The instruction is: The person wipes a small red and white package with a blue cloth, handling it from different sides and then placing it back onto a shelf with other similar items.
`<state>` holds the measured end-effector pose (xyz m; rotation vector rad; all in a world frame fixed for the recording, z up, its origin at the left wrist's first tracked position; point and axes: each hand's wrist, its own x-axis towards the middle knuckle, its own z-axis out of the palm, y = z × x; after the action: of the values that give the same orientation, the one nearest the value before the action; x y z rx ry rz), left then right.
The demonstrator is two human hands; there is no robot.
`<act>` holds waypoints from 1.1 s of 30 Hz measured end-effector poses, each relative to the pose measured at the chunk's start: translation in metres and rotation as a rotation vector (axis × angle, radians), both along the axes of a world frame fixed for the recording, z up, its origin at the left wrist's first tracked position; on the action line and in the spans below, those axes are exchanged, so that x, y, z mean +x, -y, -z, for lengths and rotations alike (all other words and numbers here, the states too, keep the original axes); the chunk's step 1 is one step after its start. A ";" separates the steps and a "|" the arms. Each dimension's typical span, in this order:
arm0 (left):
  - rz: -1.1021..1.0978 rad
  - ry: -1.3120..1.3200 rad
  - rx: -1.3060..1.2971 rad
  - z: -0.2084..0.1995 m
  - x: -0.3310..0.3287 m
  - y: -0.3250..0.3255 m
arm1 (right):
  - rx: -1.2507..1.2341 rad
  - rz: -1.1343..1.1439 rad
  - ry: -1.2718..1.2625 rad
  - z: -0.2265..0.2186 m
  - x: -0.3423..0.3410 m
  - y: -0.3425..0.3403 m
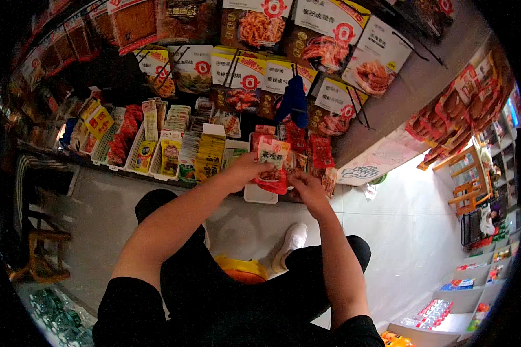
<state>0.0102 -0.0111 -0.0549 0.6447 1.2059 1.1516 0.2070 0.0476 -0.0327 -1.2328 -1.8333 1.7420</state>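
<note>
My left hand [250, 169] is closed on the left side of a red-and-white snack packet [274, 151], held upright over the front of the shelf. My right hand [310, 189] has its fingers bent together at the lower right edge of the red packets; exactly what they pinch is too small to tell. Below the held packet, the front of a white plastic basket [261, 194] juts out from the shelf. More red snack packets [320, 151] stand just right of and behind my hands.
White baskets [138, 151] of small packets line the shelf to the left. Larger snack bags [237, 75] hang on hooks above, near a dark blue object [294, 101]. A yellow-orange item [244, 270] sits on the floor between my legs. A wooden chair [466, 179] stands at right.
</note>
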 end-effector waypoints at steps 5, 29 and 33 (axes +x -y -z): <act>-0.024 0.139 0.039 -0.025 -0.025 -0.011 | 0.399 0.112 0.019 -0.021 -0.008 -0.043; -0.188 0.078 0.207 -0.077 -0.047 -0.045 | 1.041 0.145 -0.190 -0.087 -0.065 -0.129; -0.134 0.137 0.263 -0.070 -0.048 -0.042 | 1.201 0.310 -0.238 -0.108 -0.071 -0.118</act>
<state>-0.0381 0.0304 0.0156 0.6769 1.0019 1.4589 0.1361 0.1657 0.0751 -0.6729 -1.8611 0.3731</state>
